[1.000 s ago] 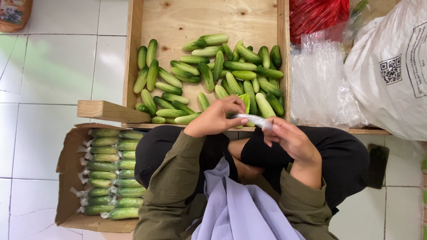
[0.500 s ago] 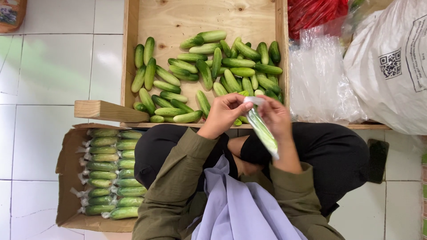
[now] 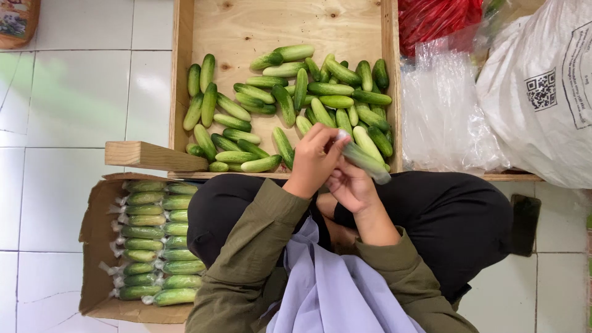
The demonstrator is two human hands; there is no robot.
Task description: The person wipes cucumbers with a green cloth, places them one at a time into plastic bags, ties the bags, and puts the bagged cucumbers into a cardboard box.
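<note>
Wooden crate (image 3: 185, 74) fills the top middle with loose cucumbers (image 3: 290, 105), handy just ahead of the knees; the cardboard box (image 3: 92, 246) at lower left keeps wrapped ones stacked crosswise. At centre, both hands, left hand (image 3: 313, 161) and right hand (image 3: 351, 185), are clamped on a bagged cucumber (image 3: 365, 161), long axis slanting toward lower right.

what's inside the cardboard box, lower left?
The cardboard box holds bagged cucumbers in two stacked columns, knotted ends pointing left. Anything beneath them, and the box's right side under the knee, is hidden.
</note>
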